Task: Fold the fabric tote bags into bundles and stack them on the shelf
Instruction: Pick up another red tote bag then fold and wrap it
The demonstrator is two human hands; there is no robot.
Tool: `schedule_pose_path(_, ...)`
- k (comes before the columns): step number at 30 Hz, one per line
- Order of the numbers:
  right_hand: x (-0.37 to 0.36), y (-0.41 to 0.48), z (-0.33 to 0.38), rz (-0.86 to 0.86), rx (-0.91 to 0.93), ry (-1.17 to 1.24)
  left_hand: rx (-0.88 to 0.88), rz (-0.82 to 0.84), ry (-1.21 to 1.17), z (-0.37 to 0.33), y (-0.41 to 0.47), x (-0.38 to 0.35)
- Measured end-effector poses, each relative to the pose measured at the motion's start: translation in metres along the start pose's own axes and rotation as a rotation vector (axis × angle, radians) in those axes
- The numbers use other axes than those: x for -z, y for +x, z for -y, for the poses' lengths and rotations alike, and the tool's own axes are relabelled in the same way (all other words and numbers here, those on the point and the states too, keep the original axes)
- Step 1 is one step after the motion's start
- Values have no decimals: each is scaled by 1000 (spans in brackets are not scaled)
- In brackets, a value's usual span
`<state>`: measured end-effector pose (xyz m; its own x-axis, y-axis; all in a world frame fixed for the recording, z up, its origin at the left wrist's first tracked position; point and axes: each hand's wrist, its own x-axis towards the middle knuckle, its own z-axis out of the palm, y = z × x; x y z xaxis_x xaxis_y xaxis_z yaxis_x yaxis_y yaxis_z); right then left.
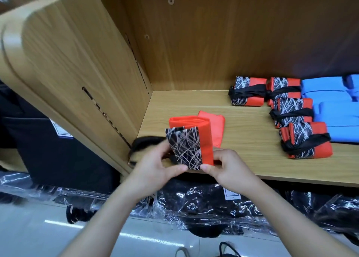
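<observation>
One head-worn wide-angle view, facing forward and down, close over left hand (155,168) and right hand (230,167) on the tote bag (187,148), shelf (244,138) just ahead

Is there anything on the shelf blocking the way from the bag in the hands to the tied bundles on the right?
Nothing visible does. The left hand and right hand pinch the half-folded bag near the front edge, and only bare shelf board lies between it and the nearest tied bundle.
</observation>
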<state>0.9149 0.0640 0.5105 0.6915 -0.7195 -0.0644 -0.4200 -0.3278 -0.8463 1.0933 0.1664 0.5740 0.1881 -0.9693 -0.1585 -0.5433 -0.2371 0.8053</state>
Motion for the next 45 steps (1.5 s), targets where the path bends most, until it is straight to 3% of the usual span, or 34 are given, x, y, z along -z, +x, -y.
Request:
schedule_pose_path(3, 0, 0, 0, -37, -25, 75, -23, -107, 162, 17, 20, -22)
schedule_pose_path(7, -1, 0, 9, -248, -108, 430, -57, -102, 477, 21, 35, -34)
schedule_pose_path(11, 2, 8, 4, -516, -179, 101, -1, -54, 639, 9, 39, -39)
schedule_pose_path(15, 2, 13, 1, -461, -227, -279, 6, -147, 905, -4, 31, -39)
schedule_pose_path(18, 2, 18, 3, -407, -233, -410, -33, -281, 1012, -4, 24, -36)
schedule_pose_path(20, 5, 23, 6, -408, -247, -430, -154, -399, 989, 2, 18, -27)
schedule_pose_path(22, 8, 26, 9, -396, -278, -437, -505, -501, 905, 10, 10, -25)
schedule_pose_path(24, 11, 28, 11, -382, -303, -417, -794, -395, 827, 9, 2, -31)
schedule_pose_path(25, 13, 30, 11, -376, -311, -396, -822, -296, 866, 10, 0, -37)
schedule_pose_path(27, 15, 34, 11, -358, -303, -345, -663, -131, 1004, 24, 6, -50)
schedule_pose_path(29, 20, 38, 10, -308, -317, -311, -515, -58, 992, 36, 18, -58)
schedule_pose_path(34, 33, 57, 13, -85, -364, -268, -515, -88, 897, 36, 29, -60)
schedule_pose_path(37, 42, 69, 15, -50, -350, -187, -496, -79, 860, 28, 33, -54)
schedule_pose_path(41, 45, 70, 15, -41, -319, -20, -343, -31, 722, 15, 41, -38)
schedule_pose_path(45, 43, 63, 14, -43, -250, 235, -162, -65, 416, 13, 52, -28)
